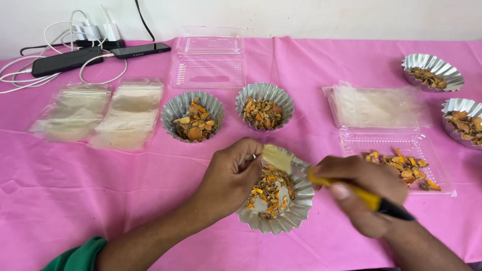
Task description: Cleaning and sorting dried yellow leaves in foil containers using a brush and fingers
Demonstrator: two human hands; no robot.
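My left hand [228, 178] grips the left rim of a fluted metal cup [293, 213] that holds orange-yellow dried pieces [268, 193]. My right hand [369, 193] holds a small brush with a yellow and black handle [369, 199]. The brush's pale bristles [276, 156] rest over the cup's far rim, above the pieces. The cup sits tilted on the pink tablecloth [100, 190], near the front edge.
Two more fluted cups of dried pieces [193, 116] [264, 106] stand behind. An empty clear clamshell box [208, 57] lies at the back. Clear bags [100, 113] lie left; phones and chargers [68, 60] back left. Right: a clear tray with pieces [401, 165], a bag stack [376, 108], two cups [432, 73] [464, 123].
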